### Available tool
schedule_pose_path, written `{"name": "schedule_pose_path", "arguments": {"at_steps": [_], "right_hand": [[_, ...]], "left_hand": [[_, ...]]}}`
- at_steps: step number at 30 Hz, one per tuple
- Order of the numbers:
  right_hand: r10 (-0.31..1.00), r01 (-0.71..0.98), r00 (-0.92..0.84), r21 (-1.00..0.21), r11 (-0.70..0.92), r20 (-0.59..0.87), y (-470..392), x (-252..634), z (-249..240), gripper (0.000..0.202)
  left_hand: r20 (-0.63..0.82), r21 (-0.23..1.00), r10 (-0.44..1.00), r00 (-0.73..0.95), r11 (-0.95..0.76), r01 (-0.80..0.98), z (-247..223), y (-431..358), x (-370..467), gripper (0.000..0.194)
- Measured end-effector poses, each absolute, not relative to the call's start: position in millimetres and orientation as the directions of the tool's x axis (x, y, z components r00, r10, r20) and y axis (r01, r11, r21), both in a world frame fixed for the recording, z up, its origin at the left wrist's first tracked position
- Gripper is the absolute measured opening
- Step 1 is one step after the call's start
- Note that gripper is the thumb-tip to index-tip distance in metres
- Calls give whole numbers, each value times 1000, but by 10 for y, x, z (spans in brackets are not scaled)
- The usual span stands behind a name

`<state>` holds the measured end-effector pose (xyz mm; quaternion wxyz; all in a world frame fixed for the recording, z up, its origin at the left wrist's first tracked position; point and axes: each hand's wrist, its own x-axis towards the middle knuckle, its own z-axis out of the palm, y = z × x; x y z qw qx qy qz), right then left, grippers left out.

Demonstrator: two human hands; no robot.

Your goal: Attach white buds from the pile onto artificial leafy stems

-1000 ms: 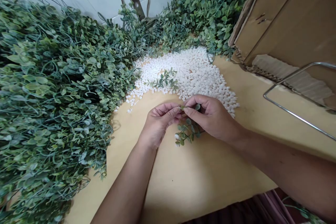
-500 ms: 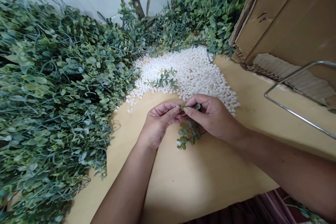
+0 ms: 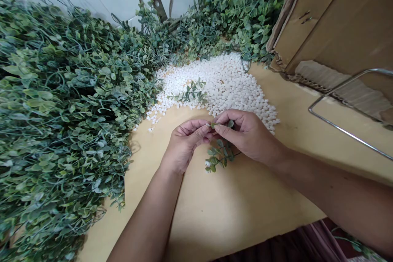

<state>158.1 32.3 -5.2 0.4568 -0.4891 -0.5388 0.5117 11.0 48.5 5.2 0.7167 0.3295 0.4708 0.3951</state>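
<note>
A tiny white bud [image 3: 208,125] is pinched by the left hand [image 3: 184,144], a green round-leaved sprig [image 3: 220,156] by the right hand [image 3: 247,134].

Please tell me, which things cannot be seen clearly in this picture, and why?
In the head view:
Small white piece at the left hand: too small, partly covered by the fingers.
Green sprig: partly hidden behind the right hand.
White pile: pieces too small for exact shape.
Cardboard: cut off by the top and right edges.
Metal rod: cut off by the right edge.
</note>
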Motion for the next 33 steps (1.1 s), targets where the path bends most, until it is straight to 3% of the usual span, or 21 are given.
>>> {"name": "schedule_pose_path", "arguments": {"at_steps": [33], "right_hand": [[997,118,-81,-993,17,7,327,1589,-54,10]], "left_hand": [[-399,867,884,243,450,-215,38,500,117,24]]}}
